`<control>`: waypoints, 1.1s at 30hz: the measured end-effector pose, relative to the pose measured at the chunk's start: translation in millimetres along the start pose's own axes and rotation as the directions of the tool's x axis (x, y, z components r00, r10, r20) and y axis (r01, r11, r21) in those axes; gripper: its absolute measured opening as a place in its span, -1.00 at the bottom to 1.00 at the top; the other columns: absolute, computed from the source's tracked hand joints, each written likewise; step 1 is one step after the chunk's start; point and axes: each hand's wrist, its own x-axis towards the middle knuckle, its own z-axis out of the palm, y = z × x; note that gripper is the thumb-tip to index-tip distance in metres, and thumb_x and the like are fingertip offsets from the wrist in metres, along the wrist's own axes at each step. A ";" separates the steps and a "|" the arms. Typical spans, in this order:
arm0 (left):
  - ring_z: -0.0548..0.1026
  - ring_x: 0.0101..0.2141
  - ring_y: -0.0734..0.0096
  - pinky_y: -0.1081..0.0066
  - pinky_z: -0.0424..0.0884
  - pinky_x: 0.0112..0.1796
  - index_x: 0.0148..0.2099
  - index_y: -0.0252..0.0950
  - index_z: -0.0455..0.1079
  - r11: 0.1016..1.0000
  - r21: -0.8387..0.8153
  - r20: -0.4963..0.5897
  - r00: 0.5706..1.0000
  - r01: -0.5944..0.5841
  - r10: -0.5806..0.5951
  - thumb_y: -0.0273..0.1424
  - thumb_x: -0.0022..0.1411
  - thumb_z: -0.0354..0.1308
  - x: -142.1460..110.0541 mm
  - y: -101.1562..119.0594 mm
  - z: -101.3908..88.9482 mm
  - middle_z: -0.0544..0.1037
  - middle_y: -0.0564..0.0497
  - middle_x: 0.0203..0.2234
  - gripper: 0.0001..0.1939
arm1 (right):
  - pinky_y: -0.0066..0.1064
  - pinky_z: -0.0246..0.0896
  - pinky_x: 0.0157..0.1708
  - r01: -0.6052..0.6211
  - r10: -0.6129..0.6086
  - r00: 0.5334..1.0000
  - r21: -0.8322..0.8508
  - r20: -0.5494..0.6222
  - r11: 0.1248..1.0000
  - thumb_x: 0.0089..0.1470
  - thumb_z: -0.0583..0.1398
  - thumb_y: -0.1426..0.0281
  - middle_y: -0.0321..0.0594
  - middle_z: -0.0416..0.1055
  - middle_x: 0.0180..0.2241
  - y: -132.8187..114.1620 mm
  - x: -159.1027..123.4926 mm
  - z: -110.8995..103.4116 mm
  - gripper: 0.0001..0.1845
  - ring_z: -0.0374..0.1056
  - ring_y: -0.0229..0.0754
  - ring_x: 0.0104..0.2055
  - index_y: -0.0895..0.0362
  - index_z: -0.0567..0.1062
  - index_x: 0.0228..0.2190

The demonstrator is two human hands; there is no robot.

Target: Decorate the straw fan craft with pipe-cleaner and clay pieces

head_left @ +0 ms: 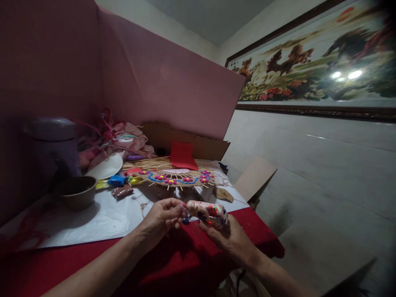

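Note:
In my right hand (227, 237) is a glue gun (206, 210) with a floral pattern and a small red light, its tip pointing left. My left hand (165, 216) is closed in a pinch on a small pinkish-purple piece (183, 209) right by the glue gun's tip; its exact kind is too small to tell. Beyond both hands, a fan-shaped craft piece (181, 180) carries pink-and-yellow flowers, a wavy blue line and thin sticks along its edge. A small dark blue thing (185, 221) shows just below my left fingertips.
On the left are a bowl (77, 192), a lidded purple container (55, 144), a paper plate (107, 167) and blue (116, 180) and brown (122, 191) packets. Bundled sticks (148, 163) and red paper (182, 154) lie behind. A red cloth (102, 264) covers the table's front edge.

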 end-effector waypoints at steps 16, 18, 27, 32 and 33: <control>0.35 -0.59 0.62 0.61 0.25 -0.58 -0.38 -0.43 0.42 1.000 0.005 -0.012 1.000 0.005 -0.005 -0.42 -0.01 0.30 -0.2 -0.3 -0.1 0.45 0.00 -0.55 -0.82 | -0.42 0.27 -0.27 -0.022 0.022 1.000 -0.062 -0.003 0.998 -0.05 0.24 0.18 -0.23 0.48 -0.35 3.5 -1.0 -0.4 -0.66 0.38 -0.18 -0.28 0.15 0.48 -0.27; 0.34 -0.59 0.62 0.61 0.24 -0.58 -0.39 -0.43 0.42 1.000 0.013 0.000 1.000 -0.001 0.001 -0.41 0.00 0.29 -0.3 -0.6 -0.4 0.45 -0.01 -0.55 -0.82 | -0.39 0.28 -0.28 -0.032 0.032 0.999 -0.027 -0.022 0.999 -0.09 0.26 0.17 -0.21 0.47 -0.35 5.7 -0.1 -0.9 -0.62 0.38 -0.16 -0.29 0.16 0.47 -0.26; 0.34 -0.59 0.62 0.61 0.25 -0.57 -0.38 -0.42 0.42 1.000 0.030 0.001 1.000 0.002 -0.002 -0.41 0.01 0.29 0.4 -1.6 -1.6 0.45 0.00 -0.55 -0.83 | -0.49 0.16 -0.57 -0.099 0.106 0.994 0.201 -0.024 0.975 -0.17 0.32 0.16 -0.29 0.33 -0.55 15.1 6.8 2.1 -0.50 0.19 -0.31 -0.55 0.18 0.43 -0.21; 0.34 -0.60 0.62 0.60 0.25 -0.57 -0.39 -0.42 0.41 1.000 0.026 -0.021 1.000 0.016 -0.016 -0.39 -0.01 0.31 -0.8 -0.7 0.1 0.45 0.00 -0.55 -0.81 | -0.55 -0.03 -0.63 -0.095 0.086 0.995 0.248 0.048 0.964 -0.06 0.26 0.16 -0.40 0.20 -0.61 22.7 9.5 1.6 -0.58 0.00 -0.42 -0.62 0.21 0.43 -0.24; 0.34 -0.59 0.62 0.60 0.26 -0.57 -0.39 -0.42 0.42 1.000 0.026 -0.026 1.000 0.017 -0.016 -0.39 -0.02 0.31 -1.1 -0.5 0.4 0.45 -0.01 -0.55 -0.81 | -0.55 -0.02 -0.62 -0.102 0.092 0.994 0.252 0.051 0.962 -0.06 0.26 0.17 -0.40 0.20 -0.60 22.8 9.3 1.5 -0.58 0.00 -0.42 -0.62 0.21 0.42 -0.23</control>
